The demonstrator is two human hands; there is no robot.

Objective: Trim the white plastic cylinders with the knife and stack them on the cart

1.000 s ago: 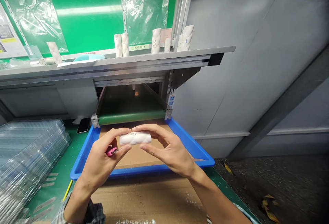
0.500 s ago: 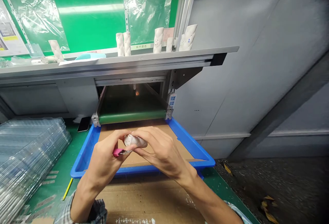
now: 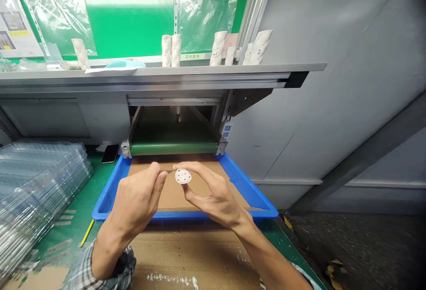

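My right hand (image 3: 213,194) pinches a white cylindrical part (image 3: 183,176) between thumb and fingers. Its round end, pierced by several small holes, faces me, and the rest of its length is hidden behind that end. My left hand (image 3: 138,192) is closed around a small knife, of which only the thin dark blade (image 3: 169,172) shows. That blade reaches to the upper left rim of the white part; whether it touches is too small to tell. Both hands are above a blue tray (image 3: 100,208) lined with cardboard (image 3: 199,203).
Behind the tray ends a green conveyor belt (image 3: 173,148). Clear plastic trays (image 3: 43,192) are stacked at left, near a phone (image 3: 109,153) and a yellow stick (image 3: 87,233). White twisted tubes (image 3: 176,50) stand on the metal shelf (image 3: 186,71) above. A grey wall (image 3: 299,81) rises at right.
The white part has turned from lying sideways to showing its end face. My left hand has let go of it and rotated, so the knife's pink handle is hidden. The view has shifted slightly.
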